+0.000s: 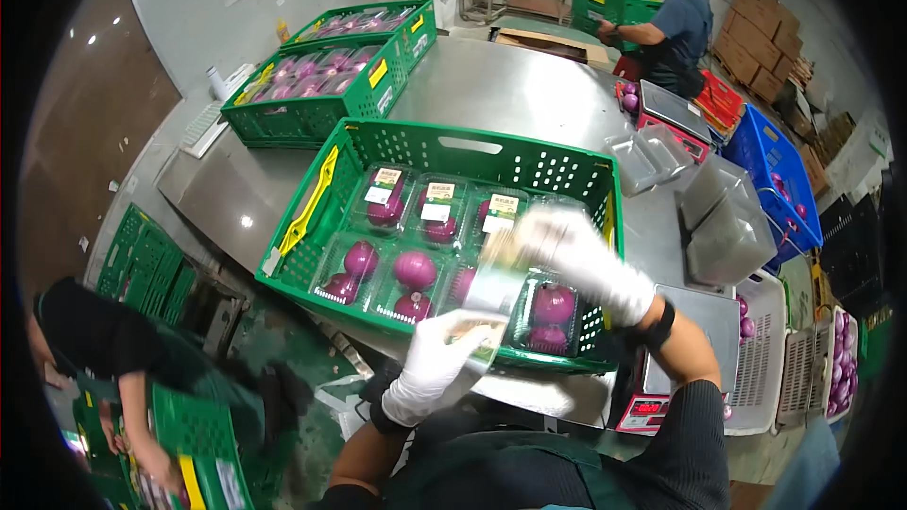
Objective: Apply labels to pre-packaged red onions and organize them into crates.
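Observation:
A green plastic crate [432,129] stands on the steel table before me. Inside are clear plastic clamshell packs of purple onions in two rows. Labels with writing sit on the back-row packs, such as one pack [438,211]; a front-row pack [413,276] shows no label. My left hand [436,361], in a white glove, grips a strip of printed labels [489,290] over the crate's near edge. The strip runs up towards my right hand [567,248], also gloved and blurred by motion, whose fingers seem pinched on its far end. Some packs are partly hidden beneath my right hand.
Two filled green crates [297,120] stand at back left. On the right are empty clear trays [730,227], a scale [691,340], a white basket [755,368] and a blue crate [772,184]. One person [680,21] handles a crate behind; another [142,347] bends at lower left.

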A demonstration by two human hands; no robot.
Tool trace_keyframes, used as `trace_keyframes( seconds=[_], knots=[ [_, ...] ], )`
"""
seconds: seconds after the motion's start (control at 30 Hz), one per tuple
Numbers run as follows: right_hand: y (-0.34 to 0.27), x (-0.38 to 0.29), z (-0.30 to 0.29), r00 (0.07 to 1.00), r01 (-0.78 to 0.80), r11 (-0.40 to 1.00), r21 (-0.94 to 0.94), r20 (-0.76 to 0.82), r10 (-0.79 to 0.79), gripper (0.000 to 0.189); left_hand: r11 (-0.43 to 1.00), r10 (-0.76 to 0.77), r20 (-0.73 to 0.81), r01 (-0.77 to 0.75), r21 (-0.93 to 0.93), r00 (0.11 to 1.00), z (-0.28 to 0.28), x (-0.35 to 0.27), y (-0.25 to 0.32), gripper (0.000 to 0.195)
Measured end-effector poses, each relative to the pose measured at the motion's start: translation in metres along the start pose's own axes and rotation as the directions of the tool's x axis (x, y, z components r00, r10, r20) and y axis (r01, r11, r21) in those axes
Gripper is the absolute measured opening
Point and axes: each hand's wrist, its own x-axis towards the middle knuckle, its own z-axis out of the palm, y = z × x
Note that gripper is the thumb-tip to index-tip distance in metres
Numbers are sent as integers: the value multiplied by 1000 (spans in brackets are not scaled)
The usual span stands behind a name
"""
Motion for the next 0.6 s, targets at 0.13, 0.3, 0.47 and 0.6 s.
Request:
trace_keyframes(
  seconds=[0.13,0.3,0.47,0.6],
  knots=[
    [101,24,-85,934,-293,953,80,-189,303,31,991,41,-93,-52,-120,995,-15,-3,-15,16],
    [159,33,-88,654,-689,661,298,-139,744,37,961,46,-36,-54,-272,998,-37,-2,3,14],
    [194,45,-93,660,-751,642,-154,-148,737,29,912,-23,50,41,-408,999,-58,8,-22,16],
    [224,49,-90,626,-778,594,-202,-167,762,27,929,-50,70,72,-362,996,-61,10,-16,15]
  ],
)
